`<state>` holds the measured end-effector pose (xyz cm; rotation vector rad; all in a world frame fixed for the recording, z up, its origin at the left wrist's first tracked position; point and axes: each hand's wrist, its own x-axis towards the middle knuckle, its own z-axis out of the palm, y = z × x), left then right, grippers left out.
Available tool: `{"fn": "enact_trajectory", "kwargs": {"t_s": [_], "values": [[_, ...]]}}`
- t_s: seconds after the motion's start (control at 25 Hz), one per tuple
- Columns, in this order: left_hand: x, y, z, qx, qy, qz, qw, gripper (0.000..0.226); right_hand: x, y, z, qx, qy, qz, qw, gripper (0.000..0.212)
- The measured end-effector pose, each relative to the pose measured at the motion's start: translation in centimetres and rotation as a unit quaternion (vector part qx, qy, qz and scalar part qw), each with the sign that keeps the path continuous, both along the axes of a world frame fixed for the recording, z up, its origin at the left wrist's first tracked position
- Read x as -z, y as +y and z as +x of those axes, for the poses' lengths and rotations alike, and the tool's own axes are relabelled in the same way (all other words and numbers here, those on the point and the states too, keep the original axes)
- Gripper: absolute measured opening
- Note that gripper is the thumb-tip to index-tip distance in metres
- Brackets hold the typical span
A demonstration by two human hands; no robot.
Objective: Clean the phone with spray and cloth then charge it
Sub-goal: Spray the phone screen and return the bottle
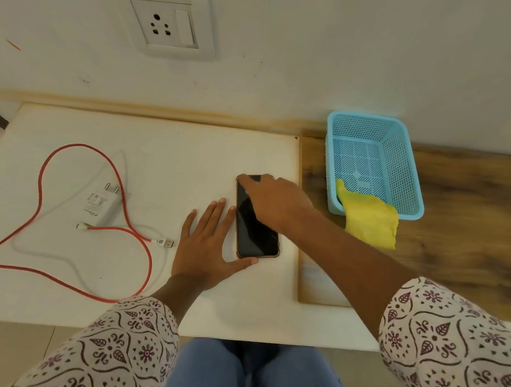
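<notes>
A black phone (256,234) lies screen-up on the white board (165,163). My left hand (207,244) lies flat beside its left edge, fingers apart, thumb against the phone's lower end. My right hand (273,200) rests over the phone's top end, fingers curled on its upper edge. A yellow cloth (370,221) hangs over the front rim of a blue basket (401,161). A white charger plug (100,205) and a red cable (42,178) lie at the left. No spray bottle is in view.
A white wall socket (166,25) with a switch sits above the board. A wooden tabletop (464,214) extends to the right under the basket. My knees in blue jeans (253,374) are below the board's front edge.
</notes>
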<state>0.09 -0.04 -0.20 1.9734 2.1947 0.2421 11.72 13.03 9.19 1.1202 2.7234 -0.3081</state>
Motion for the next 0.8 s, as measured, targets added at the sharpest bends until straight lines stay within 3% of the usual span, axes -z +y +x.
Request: {"fn": "enact_trajectory", "kwargs": {"t_s": [0.24,0.4,0.6,0.8], "values": [[0.1,0.0,0.0,0.002,0.003,-0.009,1.0,0.102,0.6,-4.4,2.4,-0.026,-0.03,-0.032,0.999,0.053],[0.2,0.0,0.0,-0.003,0.012,-0.014,1.0,0.102,1.4,-6.7,4.2,-0.051,-0.034,-0.071,0.996,0.046],[0.0,0.0,0.1,-0.007,0.001,-0.003,1.0,0.101,2.3,-5.1,5.8,0.017,-0.055,-0.005,0.998,0.047],[-0.3,0.0,0.1,-0.001,-0.004,0.002,1.0,0.102,1.8,-2.2,4.1,0.05,-0.006,0.009,0.999,0.048]]}}
